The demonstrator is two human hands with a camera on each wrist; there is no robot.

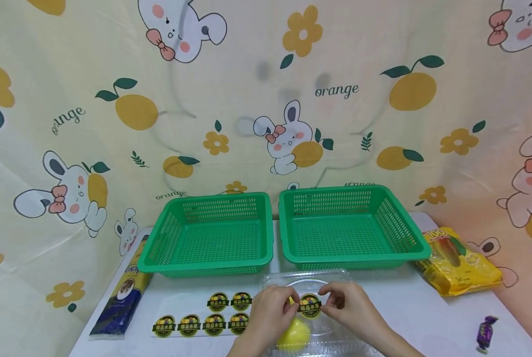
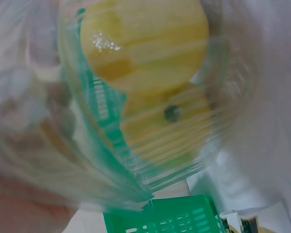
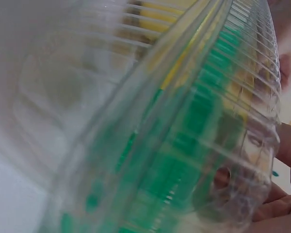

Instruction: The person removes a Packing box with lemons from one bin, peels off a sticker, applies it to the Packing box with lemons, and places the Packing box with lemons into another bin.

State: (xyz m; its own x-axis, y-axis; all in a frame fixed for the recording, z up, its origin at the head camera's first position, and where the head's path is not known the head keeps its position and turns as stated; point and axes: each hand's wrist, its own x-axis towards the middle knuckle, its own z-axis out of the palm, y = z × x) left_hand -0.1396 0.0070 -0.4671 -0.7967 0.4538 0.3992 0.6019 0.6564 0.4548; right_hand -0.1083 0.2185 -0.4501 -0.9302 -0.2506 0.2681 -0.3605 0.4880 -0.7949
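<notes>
A round black-and-gold sticker point(image 1: 310, 306) lies flat between my hands, over a clear plastic clamshell box point(image 1: 332, 337). My left hand point(image 1: 272, 311) pinches at its left edge. On the opposite edge, thumb and bent fingers of my right hand point(image 1: 348, 305) pinch too. Yellow fruit point(image 1: 294, 335) shows inside the box below my left hand; the left wrist view shows two yellow fruits point(image 2: 145, 43) through the ridged plastic. Left of the box lies a white sheet point(image 1: 183, 316) with several matching stickers point(image 1: 214, 324). My fingertips are hidden in both wrist views.
Two green baskets, left point(image 1: 221, 243) and right point(image 1: 337, 238), stand behind the box. A blue-and-gold packet point(image 1: 122, 295) lies at the left, a yellow mango-print bag point(image 1: 459, 260) at the right. A purple wrapped candy point(image 1: 485, 334) sits near the front right. A printed cloth hangs behind.
</notes>
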